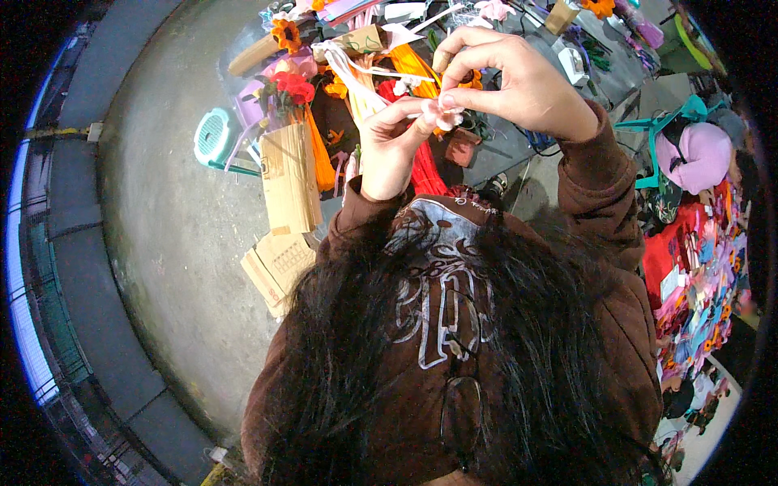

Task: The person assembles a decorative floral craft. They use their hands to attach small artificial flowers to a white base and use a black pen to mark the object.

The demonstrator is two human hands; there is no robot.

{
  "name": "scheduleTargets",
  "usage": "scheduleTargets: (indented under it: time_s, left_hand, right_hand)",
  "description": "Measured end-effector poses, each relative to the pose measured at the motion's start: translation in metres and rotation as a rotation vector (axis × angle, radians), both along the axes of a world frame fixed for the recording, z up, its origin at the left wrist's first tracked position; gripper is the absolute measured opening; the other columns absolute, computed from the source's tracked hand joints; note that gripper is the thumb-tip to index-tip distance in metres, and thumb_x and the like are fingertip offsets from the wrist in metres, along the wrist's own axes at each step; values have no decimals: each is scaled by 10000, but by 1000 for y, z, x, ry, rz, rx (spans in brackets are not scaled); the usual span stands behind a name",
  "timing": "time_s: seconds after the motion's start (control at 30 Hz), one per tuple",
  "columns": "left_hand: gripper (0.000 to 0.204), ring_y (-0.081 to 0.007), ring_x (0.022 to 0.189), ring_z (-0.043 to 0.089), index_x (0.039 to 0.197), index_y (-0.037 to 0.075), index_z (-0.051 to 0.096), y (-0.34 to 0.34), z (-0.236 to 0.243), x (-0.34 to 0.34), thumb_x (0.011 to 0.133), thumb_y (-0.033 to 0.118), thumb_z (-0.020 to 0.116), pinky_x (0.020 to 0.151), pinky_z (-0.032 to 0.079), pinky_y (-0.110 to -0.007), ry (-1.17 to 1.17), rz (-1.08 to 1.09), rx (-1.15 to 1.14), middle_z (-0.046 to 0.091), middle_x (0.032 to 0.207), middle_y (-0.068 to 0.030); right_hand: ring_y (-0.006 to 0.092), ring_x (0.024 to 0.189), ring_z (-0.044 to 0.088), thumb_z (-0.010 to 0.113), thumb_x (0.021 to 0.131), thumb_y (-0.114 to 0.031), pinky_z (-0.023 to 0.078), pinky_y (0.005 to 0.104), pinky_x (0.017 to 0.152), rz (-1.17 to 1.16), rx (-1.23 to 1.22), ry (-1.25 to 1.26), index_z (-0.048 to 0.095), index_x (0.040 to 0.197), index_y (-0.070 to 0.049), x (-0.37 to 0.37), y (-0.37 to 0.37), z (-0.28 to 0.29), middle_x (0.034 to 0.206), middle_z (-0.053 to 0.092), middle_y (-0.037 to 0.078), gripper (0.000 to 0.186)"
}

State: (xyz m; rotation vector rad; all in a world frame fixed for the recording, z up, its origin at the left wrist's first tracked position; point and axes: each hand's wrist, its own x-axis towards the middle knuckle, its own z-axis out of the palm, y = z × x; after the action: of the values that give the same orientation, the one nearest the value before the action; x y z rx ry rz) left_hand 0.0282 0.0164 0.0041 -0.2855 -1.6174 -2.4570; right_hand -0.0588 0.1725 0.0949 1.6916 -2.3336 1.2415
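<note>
Over the cluttered table, my left hand (387, 152) is closed, its thumb and forefinger pinching a small pale pink, fuzzy looped piece (448, 119) that looks like bent pipe cleaner. From the right, my right hand (523, 85) comes in with thumb and fingertips pressed together at the top of the same piece. Its exact shape is partly covered by my fingers. Below and beside my hands lie bundles of fuzzy stems: white (348, 74), orange (411, 65) and red (424, 170). A red flower (293, 87) sits left of my left hand.
An orange flower (285, 35) and a cardboard tube (359, 39) lie at the far left of the table. Brown cardboard (289, 178) hangs over its near left side, by a teal stool (214, 138). To the right, a person in pink (695, 158) is beside a teal chair (648, 134).
</note>
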Motion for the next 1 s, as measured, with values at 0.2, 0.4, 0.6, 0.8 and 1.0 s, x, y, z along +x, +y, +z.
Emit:
scheduleTargets:
  time_s: [0.2,0.4,0.6,0.8,1.0]
  left_hand:
    - [89,-126,741,579,840,-21,630,-5,11,2,765,24,613,703,457,-243,100,114,-207,626,805,-97]
    - [97,-133,768,570,841,-25,629,-13,13,0,771,39,605,755,440,-264,144,183,-416,629,816,-91]
    - [109,-135,769,575,843,-28,630,-10,16,1,766,47,614,745,446,-262,-32,90,-203,632,829,-101]
    - [110,-130,764,577,846,-29,630,-12,9,0,756,34,622,741,447,-255,-78,75,-191,631,824,-104]
    - [110,-121,754,573,846,-26,632,-13,4,0,742,11,630,735,446,-249,-81,117,-286,630,828,-98]
  right_hand:
    - [239,805,535,629,669,-168,416,320,719,-37,-16,201,571,631,-46,9,-8,2,820,539,78,140]
    - [209,786,529,643,673,-69,417,286,692,-179,30,249,547,674,-10,23,-14,0,827,547,69,113]
    - [253,794,552,613,679,-138,432,327,712,-103,-73,160,593,740,-22,9,-6,3,841,563,89,132]
    - [249,792,549,614,674,-165,428,328,705,-53,31,192,585,689,-39,5,-6,0,823,560,84,130]
    - [244,742,537,614,674,-181,424,336,661,-152,32,270,553,635,-61,10,-14,-9,743,542,70,141]
